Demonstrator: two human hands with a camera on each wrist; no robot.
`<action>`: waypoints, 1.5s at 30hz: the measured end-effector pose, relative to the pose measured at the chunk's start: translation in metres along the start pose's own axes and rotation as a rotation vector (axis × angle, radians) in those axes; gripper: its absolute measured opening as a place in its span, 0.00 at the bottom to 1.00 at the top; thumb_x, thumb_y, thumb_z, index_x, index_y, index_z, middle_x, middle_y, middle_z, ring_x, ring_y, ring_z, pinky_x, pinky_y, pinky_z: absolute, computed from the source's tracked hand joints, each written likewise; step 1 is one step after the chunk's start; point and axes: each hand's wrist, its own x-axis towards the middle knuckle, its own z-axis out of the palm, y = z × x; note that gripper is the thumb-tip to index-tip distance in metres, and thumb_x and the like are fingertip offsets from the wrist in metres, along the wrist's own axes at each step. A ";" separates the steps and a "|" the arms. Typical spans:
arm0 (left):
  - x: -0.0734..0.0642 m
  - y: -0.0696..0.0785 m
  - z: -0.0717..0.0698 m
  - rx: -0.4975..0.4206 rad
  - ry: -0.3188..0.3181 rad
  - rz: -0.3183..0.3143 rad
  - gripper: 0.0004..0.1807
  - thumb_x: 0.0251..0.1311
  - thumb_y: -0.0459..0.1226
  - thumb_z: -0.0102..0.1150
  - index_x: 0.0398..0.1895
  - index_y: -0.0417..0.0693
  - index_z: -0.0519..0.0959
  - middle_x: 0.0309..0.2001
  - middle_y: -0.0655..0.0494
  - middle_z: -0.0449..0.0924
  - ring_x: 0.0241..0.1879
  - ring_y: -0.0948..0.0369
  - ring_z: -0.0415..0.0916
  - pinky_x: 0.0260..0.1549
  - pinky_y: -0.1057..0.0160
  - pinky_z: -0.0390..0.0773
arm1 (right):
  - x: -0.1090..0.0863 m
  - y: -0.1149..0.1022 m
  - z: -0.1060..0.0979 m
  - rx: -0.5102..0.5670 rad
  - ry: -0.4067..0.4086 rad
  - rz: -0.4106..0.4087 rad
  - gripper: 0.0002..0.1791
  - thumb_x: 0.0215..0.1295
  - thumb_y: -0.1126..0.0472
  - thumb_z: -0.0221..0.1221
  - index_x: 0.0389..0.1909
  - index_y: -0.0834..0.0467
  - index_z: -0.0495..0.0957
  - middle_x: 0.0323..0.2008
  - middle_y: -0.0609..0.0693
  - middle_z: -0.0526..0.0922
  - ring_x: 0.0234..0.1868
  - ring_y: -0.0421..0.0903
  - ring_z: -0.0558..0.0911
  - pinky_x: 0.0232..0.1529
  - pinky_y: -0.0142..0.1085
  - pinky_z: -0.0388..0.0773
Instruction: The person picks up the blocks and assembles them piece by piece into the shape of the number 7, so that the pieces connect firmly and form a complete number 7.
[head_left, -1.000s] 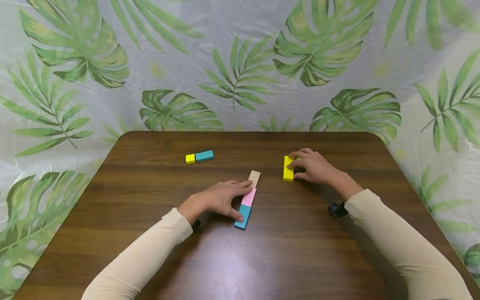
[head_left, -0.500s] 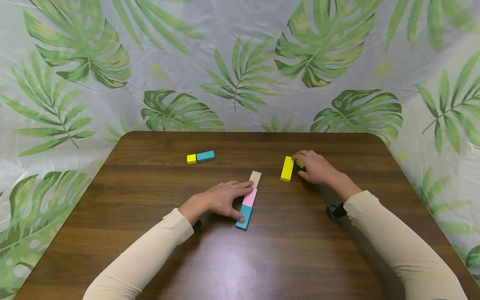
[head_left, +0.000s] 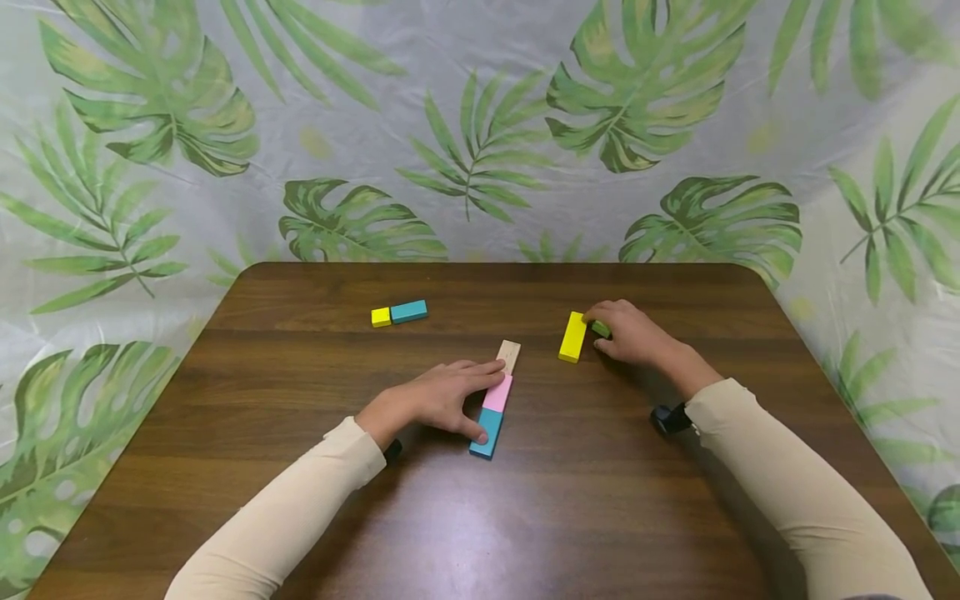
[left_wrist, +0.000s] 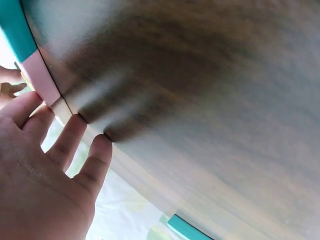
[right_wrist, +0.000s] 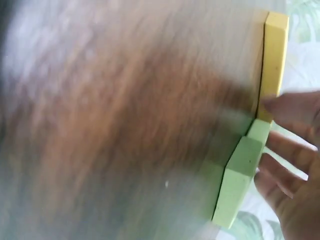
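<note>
A dark wood-grained bench (head_left: pixel 300 400) with rounded far corners is backed by a pale sheet (head_left: pixel 517 42) printed with green leaves; glare is thrown on its near half. Toward the far left corner, a yellow cube (head_left: pixel 381 317) and a turquoise block (head_left: pixel 408 312) are laid. At mid-bench, a row of wooden (head_left: pixel 511 352), pink (head_left: pixel 498 394) and teal blocks (head_left: pixel 492 421) is touched by the relaxed, spread left hand (head_left: pixel 442 400). Nearer the far right corner, a long yellow block (head_left: pixel 572 337) is touched by the unclenched right hand (head_left: pixel 636 333), beside green blocks (right_wrist: pixel 236 185).
</note>
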 end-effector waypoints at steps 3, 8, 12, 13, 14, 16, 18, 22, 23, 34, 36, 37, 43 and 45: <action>0.000 0.000 0.001 -0.008 -0.001 0.006 0.49 0.46 0.62 0.59 0.71 0.63 0.50 0.73 0.68 0.40 0.72 0.57 0.45 0.65 0.45 0.53 | 0.001 -0.003 0.003 -0.040 0.007 -0.007 0.20 0.59 0.56 0.58 0.52 0.60 0.75 0.57 0.58 0.73 0.57 0.59 0.68 0.54 0.56 0.66; 0.000 -0.001 0.000 -0.005 0.003 0.007 0.49 0.46 0.62 0.59 0.71 0.63 0.50 0.73 0.68 0.40 0.72 0.58 0.45 0.65 0.45 0.53 | 0.007 -0.011 0.001 -0.101 0.011 0.001 0.27 0.56 0.43 0.59 0.49 0.59 0.78 0.57 0.55 0.73 0.58 0.57 0.66 0.51 0.56 0.65; 0.000 0.000 -0.002 -0.007 0.004 0.005 0.49 0.46 0.62 0.59 0.71 0.63 0.50 0.73 0.68 0.41 0.71 0.58 0.45 0.65 0.45 0.53 | 0.013 -0.016 0.000 -0.107 -0.010 0.018 0.30 0.53 0.41 0.60 0.50 0.58 0.77 0.57 0.54 0.74 0.58 0.57 0.66 0.52 0.56 0.65; 0.000 0.000 -0.002 -0.007 0.003 0.004 0.49 0.46 0.62 0.59 0.71 0.63 0.50 0.73 0.68 0.41 0.71 0.58 0.45 0.65 0.45 0.53 | 0.014 -0.016 0.000 -0.100 -0.017 0.026 0.30 0.53 0.41 0.60 0.51 0.58 0.76 0.58 0.55 0.74 0.58 0.57 0.66 0.52 0.56 0.65; 0.000 0.000 -0.002 -0.009 0.002 0.004 0.49 0.46 0.62 0.59 0.71 0.63 0.51 0.73 0.68 0.41 0.71 0.58 0.45 0.65 0.45 0.53 | 0.015 -0.017 0.000 -0.095 -0.025 0.033 0.30 0.54 0.41 0.60 0.53 0.57 0.75 0.58 0.55 0.73 0.59 0.57 0.66 0.52 0.56 0.65; 0.000 0.001 -0.003 -0.007 -0.001 0.005 0.49 0.46 0.62 0.59 0.71 0.62 0.50 0.73 0.68 0.41 0.71 0.58 0.45 0.65 0.45 0.53 | 0.016 -0.017 0.000 -0.089 -0.037 0.037 0.29 0.55 0.43 0.60 0.54 0.55 0.74 0.58 0.55 0.73 0.59 0.58 0.66 0.53 0.56 0.65; 0.000 0.001 -0.003 -0.006 -0.004 0.006 0.49 0.46 0.62 0.59 0.71 0.62 0.50 0.73 0.68 0.41 0.72 0.58 0.45 0.65 0.45 0.53 | 0.017 -0.019 0.001 -0.087 -0.043 0.033 0.28 0.56 0.43 0.59 0.55 0.54 0.74 0.58 0.56 0.73 0.58 0.58 0.67 0.53 0.56 0.65; 0.000 0.000 -0.003 -0.012 -0.004 0.005 0.49 0.46 0.62 0.60 0.71 0.62 0.51 0.74 0.67 0.38 0.72 0.57 0.45 0.65 0.45 0.53 | 0.020 -0.023 0.000 -0.091 -0.041 0.034 0.28 0.55 0.42 0.59 0.54 0.53 0.75 0.57 0.56 0.73 0.58 0.58 0.67 0.53 0.56 0.65; 0.000 0.000 -0.003 -0.014 -0.004 0.002 0.49 0.46 0.62 0.60 0.71 0.63 0.51 0.74 0.67 0.38 0.72 0.57 0.44 0.65 0.45 0.53 | 0.021 -0.025 0.000 -0.088 -0.040 0.040 0.29 0.55 0.41 0.59 0.53 0.53 0.76 0.57 0.56 0.73 0.58 0.58 0.67 0.53 0.55 0.65; -0.003 -0.001 -0.004 -0.023 -0.007 -0.009 0.49 0.46 0.60 0.61 0.71 0.62 0.50 0.73 0.67 0.40 0.72 0.56 0.44 0.66 0.44 0.49 | 0.035 -0.032 0.003 -0.033 -0.078 0.086 0.32 0.56 0.41 0.58 0.58 0.54 0.72 0.60 0.56 0.69 0.60 0.58 0.65 0.57 0.57 0.63; -0.002 -0.001 -0.004 -0.020 -0.001 -0.006 0.49 0.46 0.60 0.60 0.71 0.61 0.50 0.73 0.67 0.40 0.72 0.56 0.44 0.66 0.45 0.50 | 0.038 -0.031 0.004 -0.023 -0.074 0.091 0.32 0.56 0.41 0.58 0.58 0.54 0.72 0.61 0.56 0.69 0.60 0.58 0.65 0.57 0.57 0.63; -0.002 -0.001 -0.003 -0.017 0.002 -0.003 0.49 0.47 0.61 0.60 0.71 0.61 0.49 0.73 0.67 0.40 0.72 0.56 0.45 0.66 0.45 0.50 | 0.040 -0.030 0.004 -0.019 -0.073 0.093 0.32 0.56 0.41 0.58 0.58 0.54 0.71 0.61 0.56 0.69 0.60 0.58 0.65 0.57 0.57 0.63; 0.001 -0.001 -0.001 -0.023 0.003 0.004 0.49 0.47 0.61 0.60 0.71 0.61 0.49 0.73 0.67 0.40 0.72 0.56 0.43 0.66 0.46 0.50 | 0.047 -0.028 0.007 0.032 -0.070 0.088 0.32 0.56 0.42 0.58 0.58 0.54 0.71 0.61 0.57 0.68 0.60 0.59 0.65 0.59 0.56 0.62; 0.002 -0.002 0.000 -0.031 -0.001 0.005 0.49 0.47 0.60 0.60 0.71 0.61 0.49 0.73 0.68 0.40 0.73 0.57 0.42 0.66 0.46 0.50 | 0.049 -0.028 0.008 0.064 -0.069 0.083 0.31 0.56 0.43 0.59 0.57 0.55 0.72 0.61 0.58 0.68 0.59 0.59 0.65 0.60 0.55 0.61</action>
